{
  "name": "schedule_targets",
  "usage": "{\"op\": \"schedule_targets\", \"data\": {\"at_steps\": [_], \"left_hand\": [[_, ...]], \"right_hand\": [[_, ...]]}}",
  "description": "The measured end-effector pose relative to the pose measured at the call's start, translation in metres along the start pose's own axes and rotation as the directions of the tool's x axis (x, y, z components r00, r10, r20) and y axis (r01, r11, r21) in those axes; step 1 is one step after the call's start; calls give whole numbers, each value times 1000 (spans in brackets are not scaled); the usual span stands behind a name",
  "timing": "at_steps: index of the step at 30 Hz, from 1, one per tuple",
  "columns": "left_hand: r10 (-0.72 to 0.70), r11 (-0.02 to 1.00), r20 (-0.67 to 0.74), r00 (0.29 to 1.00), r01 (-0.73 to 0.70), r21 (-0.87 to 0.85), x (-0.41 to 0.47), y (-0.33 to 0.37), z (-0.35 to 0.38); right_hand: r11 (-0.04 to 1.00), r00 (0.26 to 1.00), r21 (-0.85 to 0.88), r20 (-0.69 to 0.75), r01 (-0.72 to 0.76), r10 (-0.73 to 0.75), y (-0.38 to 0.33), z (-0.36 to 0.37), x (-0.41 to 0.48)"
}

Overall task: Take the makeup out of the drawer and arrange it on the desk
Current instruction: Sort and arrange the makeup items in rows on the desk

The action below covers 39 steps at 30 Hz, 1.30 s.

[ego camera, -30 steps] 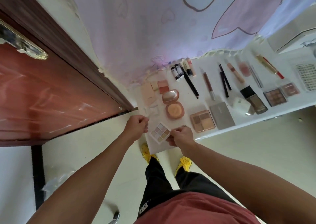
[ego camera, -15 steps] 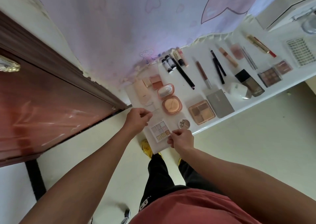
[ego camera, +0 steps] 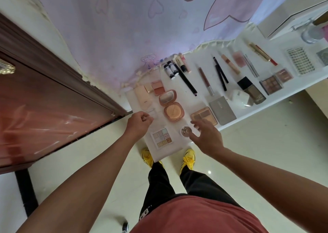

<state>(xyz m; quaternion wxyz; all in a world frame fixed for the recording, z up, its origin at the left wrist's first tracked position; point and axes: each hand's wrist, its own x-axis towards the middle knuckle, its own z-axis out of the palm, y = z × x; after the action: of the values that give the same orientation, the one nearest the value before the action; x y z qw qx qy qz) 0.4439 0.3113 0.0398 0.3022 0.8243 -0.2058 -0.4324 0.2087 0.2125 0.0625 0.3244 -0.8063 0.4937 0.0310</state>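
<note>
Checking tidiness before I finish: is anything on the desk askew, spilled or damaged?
Nothing spilled or broken on the desk. Only the long black pencil lies more slanted than the tubes beside it.

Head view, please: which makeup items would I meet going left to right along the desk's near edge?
pastel nine-pan palette → small round compact → tan eyeshadow palette → grey closed case → foundation bottle → brown multi-pan palette → small pink palette

On the desk (ego camera: 193,76), the nine-pan palette (ego camera: 161,137) lies nearest the front edge, the round pot (ego camera: 185,131) just right of it, the open compact (ego camera: 173,111) behind both.
</note>
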Motion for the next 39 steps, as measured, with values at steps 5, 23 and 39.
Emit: {"op": "schedule_targets", "data": {"at_steps": [5, 23, 39], "left_hand": [[-19, 1000, -15, 1000, 20, 10, 2, 3, 2], [3, 948, -88, 996, 25, 316, -6, 1, 14], [13, 853, 180, 984, 83, -516, -64, 76, -9]], "right_hand": [[905, 967, -383, 234, 186, -100, 11, 1, 16], [903, 951, -340, 248, 263, -183, 7, 5, 31], [837, 830, 97, 113, 538, -547, -49, -89, 39]]}}
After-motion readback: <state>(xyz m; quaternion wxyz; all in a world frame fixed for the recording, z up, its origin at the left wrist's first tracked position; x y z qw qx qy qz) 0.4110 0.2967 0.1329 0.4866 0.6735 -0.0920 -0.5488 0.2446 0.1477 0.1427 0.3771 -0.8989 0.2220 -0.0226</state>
